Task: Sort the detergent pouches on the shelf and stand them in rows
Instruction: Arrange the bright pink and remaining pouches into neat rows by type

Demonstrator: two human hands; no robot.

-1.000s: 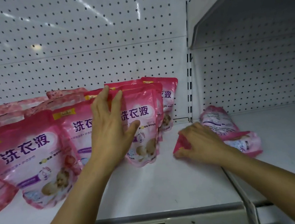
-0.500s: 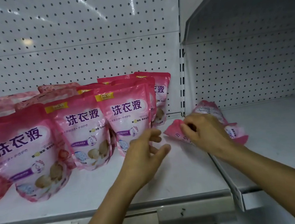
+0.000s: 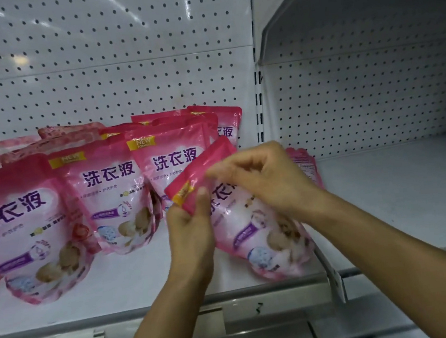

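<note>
1. Left hand (image 3: 192,228): fingers curled round the lower left corner of the top seal of the held pouch (image 3: 253,221), thumb pressed on the front by the yellow tag.
2. Right hand (image 3: 262,180): fingers bent over the top edge of the same pouch, pinching it from the right.
3. Held pouch: pink, tilted with its top leaning left, its bottom at or just above the near right part of the shelf (image 3: 135,286); contact cannot be told.
4. Standing pouches (image 3: 112,193): pink, upright in rows on the left half of the shelf, front faces toward the near edge, further ones behind them against the pegboard back panel (image 3: 108,70).
5. Lying pouch (image 3: 304,164): pink, just behind the right hand, mostly hidden, on the neighbouring right shelf (image 3: 404,191).
6. Upright post (image 3: 260,102): slotted, between the two shelf bays.
7. Price rail (image 3: 95,330): along the near shelf edge, with a white label holder.
</note>
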